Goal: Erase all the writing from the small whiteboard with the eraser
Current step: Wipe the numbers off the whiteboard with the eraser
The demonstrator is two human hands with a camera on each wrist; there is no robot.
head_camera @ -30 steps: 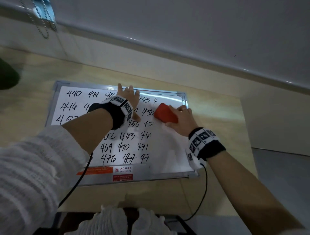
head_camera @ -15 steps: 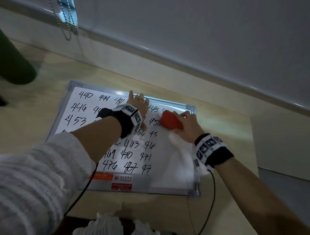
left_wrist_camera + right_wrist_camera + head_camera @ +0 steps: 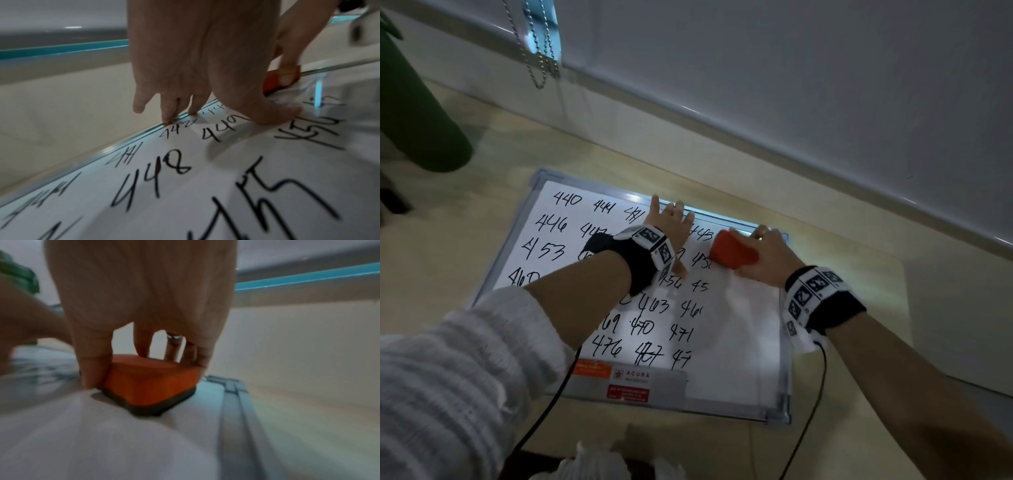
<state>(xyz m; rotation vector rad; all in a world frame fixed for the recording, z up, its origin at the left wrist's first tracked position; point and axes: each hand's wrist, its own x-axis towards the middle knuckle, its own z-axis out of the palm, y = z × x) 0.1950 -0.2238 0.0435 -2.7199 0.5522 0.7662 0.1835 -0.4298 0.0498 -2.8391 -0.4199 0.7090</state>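
Note:
A small whiteboard (image 3: 743, 335) with a silver frame lies flat on a pale wooden table. Black handwritten numbers cover its left and middle; its right strip is wiped white. My right hand (image 3: 767, 255) grips a red-orange eraser (image 3: 732, 253) with a dark felt base (image 3: 152, 408), set flat on the board near the top right corner. My left hand (image 3: 667, 222) lies flat with straight fingers on the board's top edge, fingertips (image 3: 167, 120) touching the frame and thumb pressed on the surface (image 3: 273, 116).
A grey wall and pale ledge run behind the table. A dark green object (image 3: 417, 113) stands at the far left. A bead chain (image 3: 539, 44) hangs at the top. The table's right edge (image 3: 904, 308) lies close beside the board. Black cables trail from both wristbands.
The eraser has stayed near the board's top right area, shifting slightly up towards the top edge. My left hand has kept its place on the board. The head camera has tilted upward.

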